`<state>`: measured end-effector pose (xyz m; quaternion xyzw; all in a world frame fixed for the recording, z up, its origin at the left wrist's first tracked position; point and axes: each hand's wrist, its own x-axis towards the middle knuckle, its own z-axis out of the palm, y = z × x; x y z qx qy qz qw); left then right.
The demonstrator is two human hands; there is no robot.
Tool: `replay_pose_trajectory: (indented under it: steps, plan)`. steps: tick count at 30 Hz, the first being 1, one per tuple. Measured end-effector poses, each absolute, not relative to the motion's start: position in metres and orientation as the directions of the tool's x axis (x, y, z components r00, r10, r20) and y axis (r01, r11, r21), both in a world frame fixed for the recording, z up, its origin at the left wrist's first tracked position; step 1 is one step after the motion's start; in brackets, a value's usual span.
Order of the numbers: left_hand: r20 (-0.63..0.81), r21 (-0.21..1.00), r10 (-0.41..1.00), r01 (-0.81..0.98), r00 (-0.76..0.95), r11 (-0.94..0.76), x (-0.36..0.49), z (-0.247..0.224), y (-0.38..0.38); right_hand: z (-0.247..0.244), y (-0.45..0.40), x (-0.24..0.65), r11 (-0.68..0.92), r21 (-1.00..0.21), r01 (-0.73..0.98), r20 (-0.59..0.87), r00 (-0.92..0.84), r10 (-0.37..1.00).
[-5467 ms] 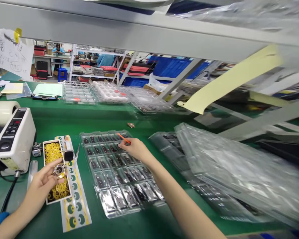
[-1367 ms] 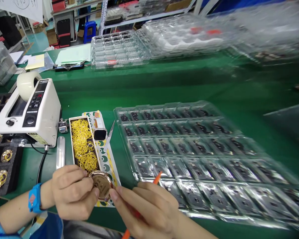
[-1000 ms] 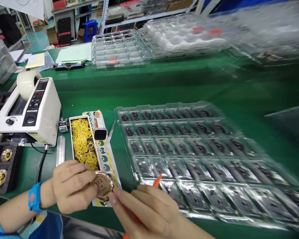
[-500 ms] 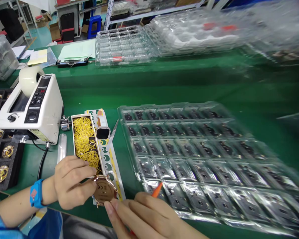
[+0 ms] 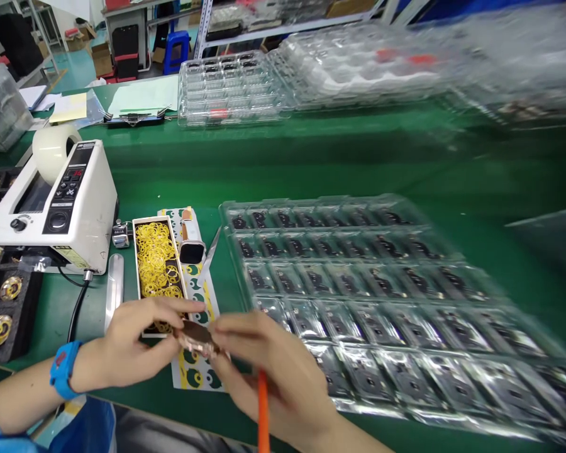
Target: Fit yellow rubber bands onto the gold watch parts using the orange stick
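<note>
gripping watch case (image 5: 197, 338) between left hand (image 5: 132, 340), right hand (image 5: 273, 365), mostly hidden

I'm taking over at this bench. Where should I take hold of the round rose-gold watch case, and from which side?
Pinch the round rose-gold watch case by its rim, coming from above, between the left hand and right hand. It is a thin disc, tilted nearly edge-on, and both hands crowd its sides, so the upper rim looks the freest part.
</note>
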<state>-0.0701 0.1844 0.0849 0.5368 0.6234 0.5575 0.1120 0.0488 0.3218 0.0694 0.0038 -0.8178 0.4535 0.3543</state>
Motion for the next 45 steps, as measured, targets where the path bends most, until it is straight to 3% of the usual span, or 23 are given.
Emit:
replay_pose_trajectory:
  steps: [2,4,7,11,15,22,24,27,30,33,35,38,42,45]
  plan:
    - [0.097,0.995,0.814,0.082,-0.573,-0.060,-0.067,0.082,0.189,0.072,0.327,0.042,0.493,-0.812,-0.313,0.531,-0.748,0.398]
    - [-0.194,0.959,0.798,-0.283,-0.571,0.031,-0.067,0.081,0.193,0.075,0.334,0.038,0.365,-0.897,-0.249,0.416,-0.755,0.507]
    - [-0.338,0.880,0.786,-0.470,-0.518,0.068,-0.073,0.081,0.197,0.080,0.348,0.039,0.261,-0.937,-0.231,0.343,-0.744,0.574]
    - [-0.341,0.871,0.795,-0.487,-0.502,0.066,-0.077,0.080,0.197,0.089,0.359,0.042,0.255,-0.947,-0.195,0.295,-0.845,0.446]
    - [-0.326,0.870,0.802,-0.490,-0.500,0.048,-0.077,0.079,0.196,0.095,0.356,0.041,0.365,-0.919,-0.148,0.255,-0.930,0.264]
    - [-0.315,0.885,0.793,-0.462,-0.521,0.048,-0.078,0.078,0.196,0.087,0.355,0.042,0.537,-0.801,-0.266,0.482,-0.818,0.314]
    - [-0.304,0.897,0.781,-0.440,-0.545,0.043,-0.079,0.077,0.196,0.082,0.357,0.043,0.535,-0.823,-0.190,0.425,-0.831,0.358]
    - [-0.284,0.911,0.772,-0.412,-0.568,0.032,-0.080,0.075,0.195,0.078,0.359,0.042,0.431,-0.901,-0.054,0.247,-0.880,0.405]
    - [-0.287,0.906,0.785,-0.422,-0.550,0.035,-0.080,0.074,0.194,0.081,0.364,0.040,0.179,-0.972,-0.152,0.214,-0.889,0.406]
    - [-0.304,0.898,0.798,-0.437,-0.521,0.057,-0.079,0.073,0.194,0.087,0.370,0.040,-0.168,-0.957,-0.237,0.180,-0.938,0.296]
    - [-0.316,0.891,0.803,-0.448,-0.505,0.069,-0.078,0.073,0.195,0.088,0.370,0.041,-0.224,-0.955,-0.193,0.127,-0.952,0.278]
    - [-0.334,0.879,0.805,-0.470,-0.490,0.080,-0.077,0.074,0.195,0.087,0.365,0.041,-0.094,-0.984,-0.148,0.108,-0.934,0.339]
    - [-0.342,0.880,0.814,-0.464,-0.469,0.103,-0.076,0.074,0.194,0.087,0.356,0.039,0.185,-0.963,-0.199,0.253,-0.901,0.351]
    - [-0.335,0.892,0.825,-0.437,-0.455,0.121,-0.075,0.075,0.193,0.087,0.354,0.037,0.254,-0.954,-0.158,0.244,-0.903,0.355]
